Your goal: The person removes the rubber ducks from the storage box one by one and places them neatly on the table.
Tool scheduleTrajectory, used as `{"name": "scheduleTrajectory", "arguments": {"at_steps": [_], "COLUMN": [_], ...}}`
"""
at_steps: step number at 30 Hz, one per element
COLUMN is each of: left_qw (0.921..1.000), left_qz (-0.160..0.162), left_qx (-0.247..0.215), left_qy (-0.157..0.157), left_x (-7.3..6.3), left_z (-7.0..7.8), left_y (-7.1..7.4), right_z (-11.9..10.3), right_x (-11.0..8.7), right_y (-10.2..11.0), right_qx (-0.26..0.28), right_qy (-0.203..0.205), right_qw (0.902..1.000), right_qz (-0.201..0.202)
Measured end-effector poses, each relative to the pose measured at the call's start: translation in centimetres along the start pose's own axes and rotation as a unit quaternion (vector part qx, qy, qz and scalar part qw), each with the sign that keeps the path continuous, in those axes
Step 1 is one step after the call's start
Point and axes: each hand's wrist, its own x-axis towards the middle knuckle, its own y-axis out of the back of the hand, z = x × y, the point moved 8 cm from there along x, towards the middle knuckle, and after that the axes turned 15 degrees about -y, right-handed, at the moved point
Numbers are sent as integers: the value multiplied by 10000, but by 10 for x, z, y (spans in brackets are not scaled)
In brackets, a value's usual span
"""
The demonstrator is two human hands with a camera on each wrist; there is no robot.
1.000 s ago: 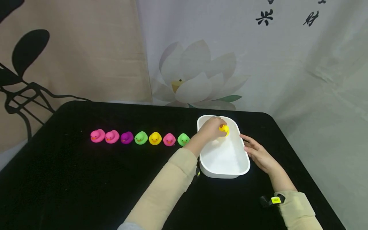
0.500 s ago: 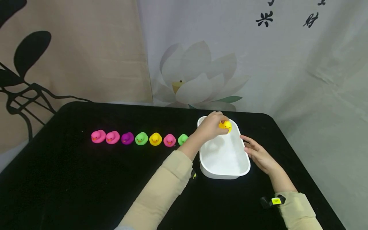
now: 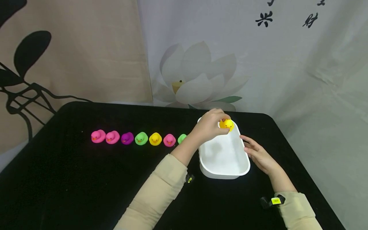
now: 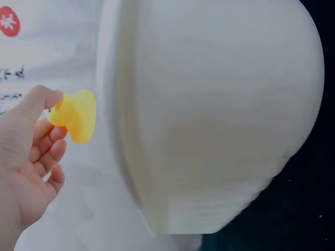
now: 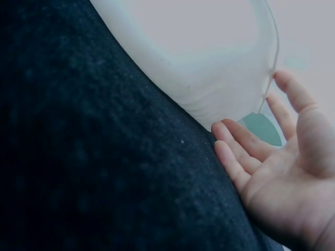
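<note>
Between thumb and fingers, my left hand (image 3: pixel 210 125) pinches a yellow rubber duck (image 3: pixel 228 124) over the far end of a white plastic tub (image 3: pixel 224 159). In the left wrist view, that duck (image 4: pixel 78 116) is held above the tub's rim, apart from its wall. My right hand (image 3: pixel 263 157) lies along the tub's right side. In the right wrist view its relaxed, extended fingers (image 5: pixel 238 141) touch the outer wall and rim. No duck shows in the visible part of the tub's inside.
Left of the tub, several rubber ducks stand in a row: pink ducks (image 3: pixel 98 136), a purple duck (image 3: pixel 127 138), a green duck (image 3: pixel 141 138), a yellow duck (image 3: pixel 155 139), and a green duck (image 3: pixel 181 138) partly behind my left arm. A black cloth covers the table (image 3: pixel 86 185).
My left hand has risen and moved slightly toward the tub's far end with the yellow duck, so more of the duck shows. My right hand stays in place at the tub.
</note>
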Motion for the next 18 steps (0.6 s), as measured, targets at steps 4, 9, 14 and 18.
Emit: {"name": "scheduleTrajectory", "arguments": {"at_steps": [4,9,14,18], "left_qw": [9994,9965,9930,9920], "left_qz": [231,507,655,730], "left_qx": [-99,-179,-138,-189], "left_qy": [-229,-644,-978,-1011], "left_x": [-4,-8,-12,-17], "left_z": [11,24,35,42], "left_y": [11,25,37,48], "right_z": [0,-1,0,1], "right_x": [0,0,1,1], "right_y": [0,0,0,1], "right_qx": [-12,-55,-36,14], "right_qy": [6,-3,-17,-46], "right_qw": [10000,10000,10000,10000], "right_qz": [-2,11,13,10]}}
